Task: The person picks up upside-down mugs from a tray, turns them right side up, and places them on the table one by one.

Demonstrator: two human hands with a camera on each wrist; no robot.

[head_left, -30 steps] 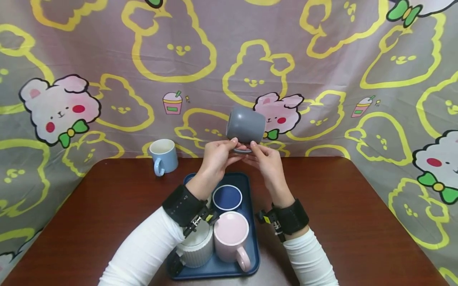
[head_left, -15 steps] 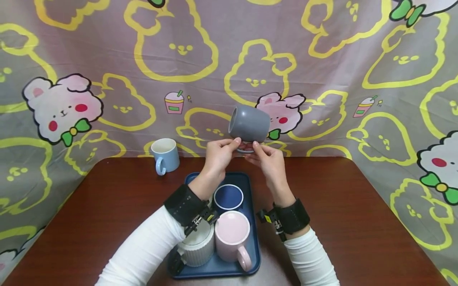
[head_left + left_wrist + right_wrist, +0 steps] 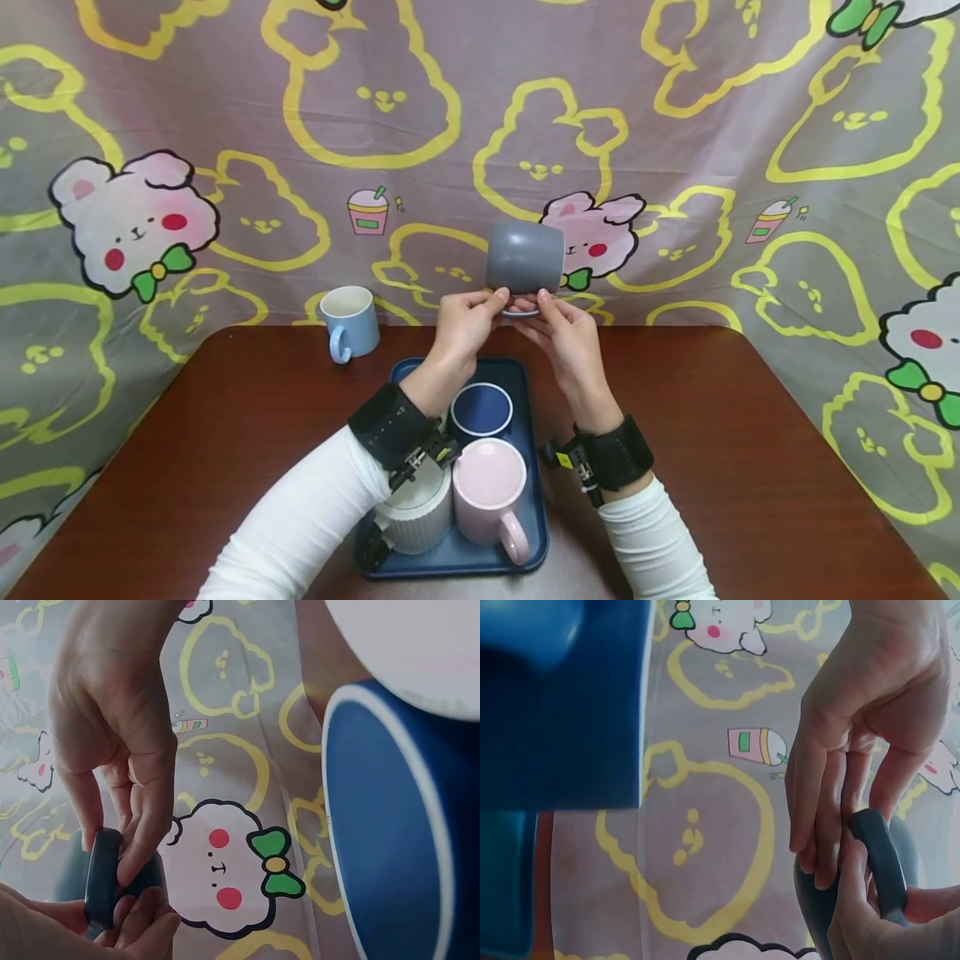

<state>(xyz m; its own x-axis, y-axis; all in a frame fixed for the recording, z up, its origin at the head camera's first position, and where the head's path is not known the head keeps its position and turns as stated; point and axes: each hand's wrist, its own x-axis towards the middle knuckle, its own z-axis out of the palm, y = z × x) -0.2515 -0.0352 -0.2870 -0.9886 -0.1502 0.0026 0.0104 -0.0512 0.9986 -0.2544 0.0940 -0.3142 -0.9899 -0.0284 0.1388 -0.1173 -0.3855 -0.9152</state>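
A grey mug [image 3: 525, 254] is held in the air above the far end of the tray, lying on its side with the handle pointing down. My left hand [image 3: 465, 321] and right hand [image 3: 566, 333] meet under it, and the fingertips of both pinch the handle. The left wrist view shows the dark handle [image 3: 101, 877] between fingers of both hands. In the right wrist view the handle [image 3: 881, 862] is also held by fingers, with the mug body [image 3: 817, 907] behind it.
A dark blue tray [image 3: 536, 533] on the brown table holds a dark blue mug [image 3: 481, 410], a pink mug [image 3: 489, 483] and a white ribbed mug [image 3: 416, 517]. A light blue mug [image 3: 350, 322] stands at the back left. A patterned cloth hangs behind.
The grey mug has turned a little between my fingers and sits slightly more level. Both hands have stayed in almost the same place on its handle.
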